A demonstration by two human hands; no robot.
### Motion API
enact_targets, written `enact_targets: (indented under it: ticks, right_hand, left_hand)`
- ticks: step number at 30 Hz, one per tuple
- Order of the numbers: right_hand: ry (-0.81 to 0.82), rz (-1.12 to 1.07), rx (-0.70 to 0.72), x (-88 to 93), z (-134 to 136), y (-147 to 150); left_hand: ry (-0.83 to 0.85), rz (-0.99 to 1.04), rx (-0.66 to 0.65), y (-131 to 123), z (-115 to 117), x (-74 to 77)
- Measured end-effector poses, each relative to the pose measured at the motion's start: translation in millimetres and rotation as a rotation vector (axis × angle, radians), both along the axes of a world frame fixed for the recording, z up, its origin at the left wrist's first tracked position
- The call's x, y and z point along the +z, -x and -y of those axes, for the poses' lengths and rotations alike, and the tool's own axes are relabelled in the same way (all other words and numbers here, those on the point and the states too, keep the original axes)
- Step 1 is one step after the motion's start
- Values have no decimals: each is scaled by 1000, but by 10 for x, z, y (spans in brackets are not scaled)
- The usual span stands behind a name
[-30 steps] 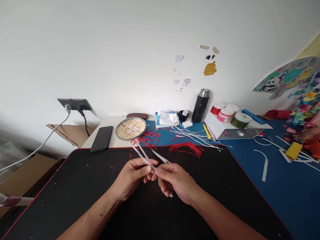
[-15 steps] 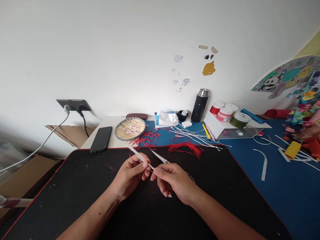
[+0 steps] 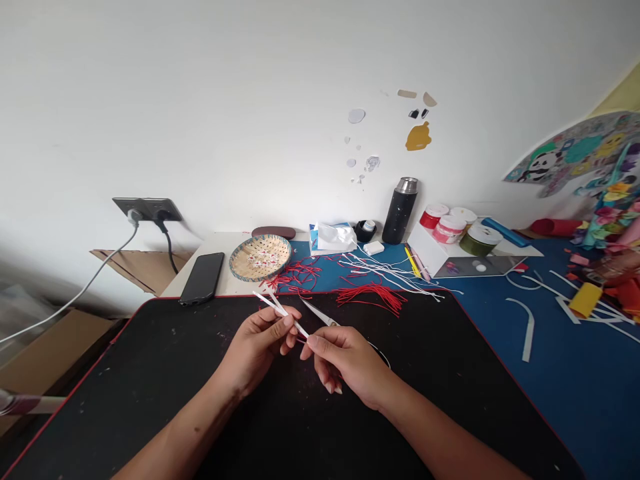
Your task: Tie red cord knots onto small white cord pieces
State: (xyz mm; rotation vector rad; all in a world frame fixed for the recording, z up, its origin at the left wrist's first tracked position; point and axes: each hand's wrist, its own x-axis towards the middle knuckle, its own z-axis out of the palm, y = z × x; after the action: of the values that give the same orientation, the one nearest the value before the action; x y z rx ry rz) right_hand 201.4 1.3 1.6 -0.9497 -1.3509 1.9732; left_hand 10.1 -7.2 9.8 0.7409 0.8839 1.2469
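Over the black mat (image 3: 165,373), my left hand (image 3: 263,343) pinches a white paper strip (image 3: 301,328) between thumb and forefinger. The strip's far end shows two narrow tips spread in a V. Its near end is pinched by my right hand (image 3: 350,363), whose lower fingers curl loosely beneath. Scissors (image 3: 320,313) with a pointed blade lie just behind my right hand, their handles mostly hidden by it. A thin white cord (image 3: 383,355) curves out beside that hand.
Red cords (image 3: 373,299), white cords (image 3: 395,270) and a woven basket (image 3: 235,263) lie behind the mat. A phone (image 3: 203,279) rests at left. A black flask (image 3: 400,213), tissue pack (image 3: 333,238) and paint jars (image 3: 480,239) stand along the back. Paper strips (image 3: 529,333) lie at right.
The far end of the white strip, seen as one band before, now shows two separate tips. My left fingers have shifted slightly; my right hand has hardly moved.
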Motion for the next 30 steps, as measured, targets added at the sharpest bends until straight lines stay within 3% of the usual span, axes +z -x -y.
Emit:
enact_targets:
  ticks: [15,25,30]
  right_hand:
    - [32,-13,40,2,-3,-9]
    - [21,20,77,-12,0,-6]
    - [-1,12,25,-31,-17,-13]
  left_hand:
    - [9,43,53,57,-54,-1]
    - [-1,44,17,120,-64,17]
    - [41,76,-21,178,-65,45]
